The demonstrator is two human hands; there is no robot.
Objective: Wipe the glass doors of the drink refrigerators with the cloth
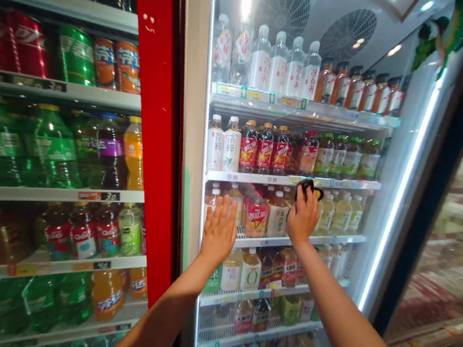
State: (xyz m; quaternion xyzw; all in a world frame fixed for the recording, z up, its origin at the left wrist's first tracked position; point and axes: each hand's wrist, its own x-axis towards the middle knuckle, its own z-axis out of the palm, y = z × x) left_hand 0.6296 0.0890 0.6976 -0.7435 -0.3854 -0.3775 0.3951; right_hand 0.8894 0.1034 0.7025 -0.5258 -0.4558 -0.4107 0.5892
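Observation:
My left hand point(220, 230) is raised with its fingers stretched out, palm toward the lit drinks fridge, and seems to lie flat on its glass door. To the right, my right hand point(304, 218) has its fingers closed over a black bunched object point(308, 190) with a bit of yellow, held against the glass in front of a shelf edge. The object's exact kind cannot be made out. Behind the hands stand a red-labelled tea bottle point(257, 215) and a pale-labelled bottle point(278, 216) on a white shelf point(265, 242).
Clear water bottles point(278, 62) and amber bottles point(354, 88) fill the top shelf. On the left is a red-framed fridge point(151, 103) with cans and green bottles point(57, 145). A bright light strip point(401, 187) runs down the right side, beside a dark frame point(429, 201).

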